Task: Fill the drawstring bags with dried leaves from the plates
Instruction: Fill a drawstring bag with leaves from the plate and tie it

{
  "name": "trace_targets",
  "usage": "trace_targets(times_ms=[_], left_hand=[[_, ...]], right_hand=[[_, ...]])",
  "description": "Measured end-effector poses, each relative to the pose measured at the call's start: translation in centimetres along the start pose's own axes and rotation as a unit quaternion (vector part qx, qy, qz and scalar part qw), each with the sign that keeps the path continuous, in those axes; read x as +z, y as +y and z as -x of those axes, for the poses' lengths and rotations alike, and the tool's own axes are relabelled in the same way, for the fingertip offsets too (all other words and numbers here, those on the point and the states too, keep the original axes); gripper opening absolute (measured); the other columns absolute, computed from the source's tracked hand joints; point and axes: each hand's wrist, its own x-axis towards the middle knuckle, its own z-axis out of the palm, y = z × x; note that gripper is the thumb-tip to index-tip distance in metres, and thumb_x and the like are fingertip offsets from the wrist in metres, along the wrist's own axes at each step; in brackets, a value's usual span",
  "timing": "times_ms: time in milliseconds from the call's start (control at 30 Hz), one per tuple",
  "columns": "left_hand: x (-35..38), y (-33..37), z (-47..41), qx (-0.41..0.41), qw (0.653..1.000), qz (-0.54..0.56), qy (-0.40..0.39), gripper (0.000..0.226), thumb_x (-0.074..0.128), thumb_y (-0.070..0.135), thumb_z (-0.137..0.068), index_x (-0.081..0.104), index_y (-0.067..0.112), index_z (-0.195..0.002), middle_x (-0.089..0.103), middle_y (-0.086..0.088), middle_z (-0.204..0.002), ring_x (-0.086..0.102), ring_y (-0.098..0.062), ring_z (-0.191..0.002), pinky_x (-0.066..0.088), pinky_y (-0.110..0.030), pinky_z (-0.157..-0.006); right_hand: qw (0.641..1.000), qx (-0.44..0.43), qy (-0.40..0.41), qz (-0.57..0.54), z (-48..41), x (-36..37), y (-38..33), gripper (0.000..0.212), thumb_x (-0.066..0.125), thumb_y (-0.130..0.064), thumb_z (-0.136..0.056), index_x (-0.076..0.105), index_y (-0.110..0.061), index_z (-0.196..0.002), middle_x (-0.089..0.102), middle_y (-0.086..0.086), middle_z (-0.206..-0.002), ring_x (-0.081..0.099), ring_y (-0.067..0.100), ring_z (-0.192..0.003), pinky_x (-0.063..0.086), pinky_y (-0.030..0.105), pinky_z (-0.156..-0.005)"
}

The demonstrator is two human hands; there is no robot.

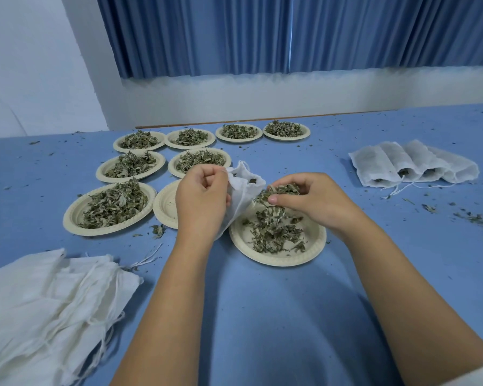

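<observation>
Early days. At centre frame the left hand [201, 196] pinches a bag [243, 188] open, and the right hand [313, 201] pinches leaves [279, 192] at its mouth. A few filled bags [413, 162] lie at right. Seven heaped plates [73, 215] and the empty-bag pile [48, 302] wait at left.

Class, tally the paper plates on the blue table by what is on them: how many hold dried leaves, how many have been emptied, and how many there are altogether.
Plates holding dried leaves: 8
Emptied plate, crumbs only, partly behind the left hand: 1
Total: 9 plates
</observation>
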Motion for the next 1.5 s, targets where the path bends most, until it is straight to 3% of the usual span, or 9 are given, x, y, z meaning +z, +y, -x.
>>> trace_targets(times_ms=[267,367,567,800,900,967,1200,1433,1500], left_hand=[[-0.5,-0.2,-0.4,0.0,1.0,0.003,0.007,0.013,0.056,0.015,-0.094,0.064,0.019,-0.085,0.059,0.015,-0.052,0.052,0.0,-0.046,0.044,-0.013,-0.048],[-0.2,-0.4,-0.4,-0.011,1.0,-0.014,-0.023,0.014,0.056,0.014,-0.095,0.063,0.018,-0.084,0.059,0.012,-0.05,0.051,0.0,-0.043,0.044,-0.014,-0.046],[0.6,-0.6,0.2,-0.003,0.994,-0.063,-0.084,0.016,0.054,0.011,-0.093,0.062,0.019,-0.081,0.058,0.01,-0.05,0.052,-0.002,-0.043,0.043,-0.015,-0.048],[1.5,-0.8,1.0,0.004,0.99,-0.098,-0.105,0.011,0.055,0.016,-0.09,0.064,0.018,-0.084,0.064,-0.009,-0.069,0.059,-0.012,-0.059,0.056,-0.039,-0.068],[1.9,-0.8,1.0,0.006,0.989,-0.111,-0.098,0.009,0.058,0.02,-0.091,0.064,0.021,-0.085,0.066,-0.004,-0.074,0.066,-0.025,-0.075,0.057,-0.047,-0.079],[1.9,-0.7,0.9,0.008,0.99,-0.11,-0.086,0.009,0.059,0.021,-0.091,0.065,0.022,-0.085,0.066,0.006,-0.079,0.067,-0.024,-0.079,0.057,-0.05,-0.08],[2.0,-0.6,0.7,0.014,0.988,-0.128,-0.08,0.008,0.059,0.023,-0.091,0.066,0.023,-0.087,0.069,0.002,-0.08,0.064,-0.016,-0.076,0.056,-0.043,-0.082],[1.9,-0.5,1.1,0.065,0.978,-0.154,-0.121,0.01,0.058,0.022,-0.095,0.063,0.022,-0.086,0.066,-0.001,-0.073,0.065,-0.02,-0.073,0.055,-0.04,-0.076],[1.9,-0.5,1.2,0.069,0.977,-0.153,-0.134,0.01,0.058,0.023,-0.095,0.063,0.02,-0.086,0.066,-0.004,-0.073,0.065,-0.023,-0.073,0.055,-0.04,-0.076]], right_hand=[[0.999,0.023,0.015,-0.041,0.0,-0.3,-0.2,0.018,0.083,-0.023,-0.076,0.076,-0.025,-0.092,0.063,-0.016,-0.06,0.057,-0.002,-0.055,0.047,0.011,-0.054],[0.997,0.036,0.035,-0.051,0.0,-0.2,-0.2,0.015,0.083,-0.024,-0.076,0.076,-0.025,-0.09,0.062,-0.002,-0.07,0.055,0.006,-0.061,0.047,0.013,-0.054],[0.991,0.038,0.081,-0.101,-0.1,-0.9,-0.4,0.007,0.08,-0.025,-0.079,0.077,-0.027,-0.085,0.074,-0.007,-0.078,0.063,0.003,-0.069,0.05,0.014,-0.058],[0.969,0.052,0.067,-0.233,-0.1,-1.4,-0.6,0.007,0.08,-0.018,-0.078,0.079,-0.018,-0.085,0.07,-0.005,-0.076,0.057,0.004,-0.06,0.046,0.017,-0.055],[0.951,0.076,0.027,-0.299,-0.2,-1.6,-0.7,0.012,0.082,-0.021,-0.063,0.079,-0.018,-0.074,0.065,-0.005,-0.071,0.052,0.005,-0.057,0.044,0.016,-0.051],[0.939,0.103,-0.006,-0.328,-0.2,-1.6,-0.7,0.013,0.081,-0.02,-0.057,0.079,-0.018,-0.07,0.066,-0.004,-0.071,0.053,0.005,-0.058,0.044,0.015,-0.049],[0.91,0.173,-0.082,-0.367,-0.2,-1.8,-0.2,0.013,0.077,-0.013,-0.061,0.078,-0.01,-0.073,0.07,0.004,-0.079,0.057,0.007,-0.06,0.045,0.014,-0.046],[0.906,0.227,-0.062,-0.351,-0.3,-1.8,0.0,0.025,0.075,-0.007,-0.064,0.069,0.001,-0.087,0.069,0.009,-0.076,0.059,0.008,-0.056,0.047,0.013,-0.046],[0.914,0.231,-0.04,-0.33,-0.4,-1.8,0.1,0.02,0.075,-0.005,-0.068,0.068,0.001,-0.086,0.069,0.008,-0.073,0.059,0.008,-0.055,0.048,0.013,-0.046]])
